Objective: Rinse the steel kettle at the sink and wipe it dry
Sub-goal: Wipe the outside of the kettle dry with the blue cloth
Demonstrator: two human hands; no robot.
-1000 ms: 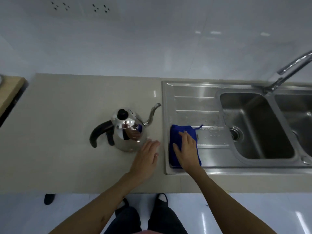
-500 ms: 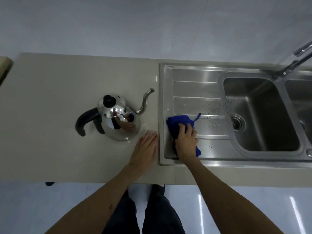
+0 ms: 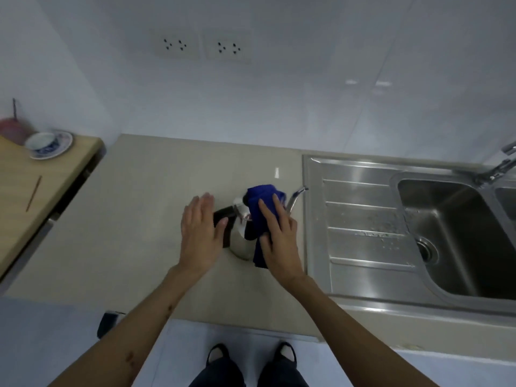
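The steel kettle [image 3: 242, 241] stands on the beige counter [image 3: 134, 224], just left of the sink, its thin spout [image 3: 295, 199] pointing right. A blue cloth [image 3: 259, 203] is draped over the kettle's lid and right side. My right hand [image 3: 279, 236] lies on the cloth and presses it against the kettle. My left hand [image 3: 199, 233] hovers over the black handle [image 3: 223, 215] with its fingers straight and apart, covering most of it; I cannot tell whether it touches.
The steel sink [image 3: 363, 219] has a wet drainboard, a deep basin [image 3: 458, 236] and a tap [image 3: 499, 166] at the far right. A wooden table [image 3: 30, 191] on the left carries a bowl on a saucer [image 3: 46, 143]. Wall sockets [image 3: 201, 47] sit above the counter.
My right hand lifted the blue cloth off the drainboard and brought it left onto the kettle. My left hand moved from the counter by the kettle to above its handle.
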